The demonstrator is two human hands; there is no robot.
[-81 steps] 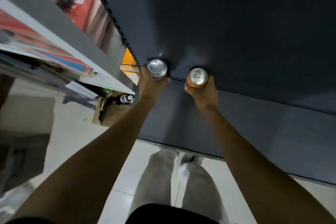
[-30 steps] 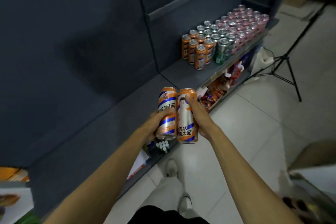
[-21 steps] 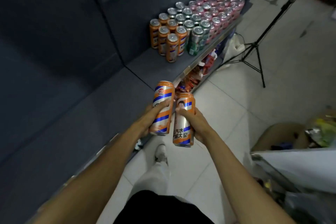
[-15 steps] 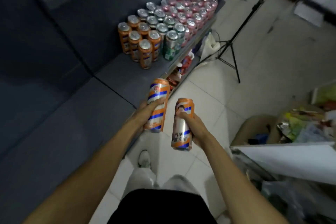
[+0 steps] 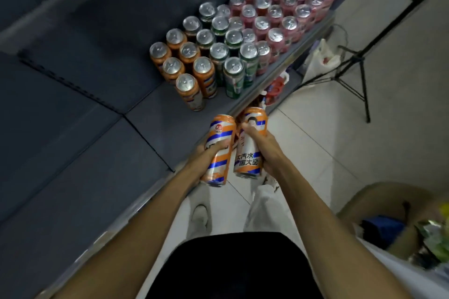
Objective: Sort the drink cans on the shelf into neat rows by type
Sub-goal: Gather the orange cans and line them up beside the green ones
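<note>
Orange cans fill both hands: the left hand [image 5: 206, 155] wraps a striped orange can [image 5: 218, 150], fingers curled round its middle, and the right hand [image 5: 263, 147] wraps a second orange can [image 5: 250, 143] with the thumb across its face. Each grip is closed tight on its can, the two cans just beside each other over the front edge of the dark shelf [image 5: 102, 60]. Farther along stand orange cans [image 5: 187, 73], green cans [image 5: 233, 56] and pink cans [image 5: 284, 5] in rows, well apart from the hands
</note>
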